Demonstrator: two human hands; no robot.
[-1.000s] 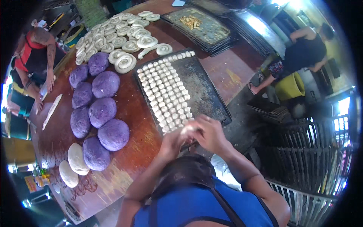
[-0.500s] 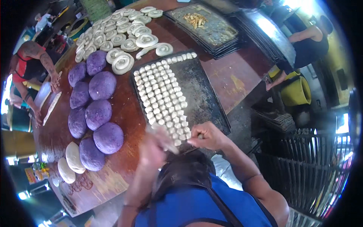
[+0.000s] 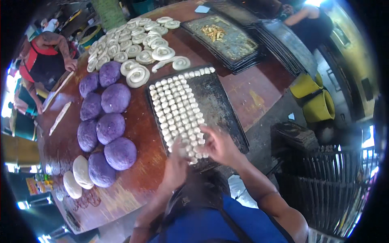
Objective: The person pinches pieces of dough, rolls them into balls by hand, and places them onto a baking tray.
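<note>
Rows of small pale dough balls (image 3: 174,103) cover the left part of a dark baking tray (image 3: 214,105), with a single row running along its far edge. My right hand (image 3: 223,148) is over the near end of these rows, its index finger stretched out and apart from the thumb, touching or just above the balls. Across from it, my left hand (image 3: 176,166) is at the tray's near left corner. Motion smears its fingers, so whether it holds anything is unclear.
Purple dough mounds (image 3: 115,97) and two pale dough pieces (image 3: 82,172) lie left of the tray. Beyond are coiled dough spirals (image 3: 137,77). Stacked trays (image 3: 227,40) stand at the far right. A co-worker (image 3: 48,60) handles dough strips at left; another person (image 3: 312,26) is at upper right.
My right hand has gone from a closed grip beside the tray to spread fingers over the near balls. My left hand has shifted slightly right. The co-worker at left has straightened somewhat.
</note>
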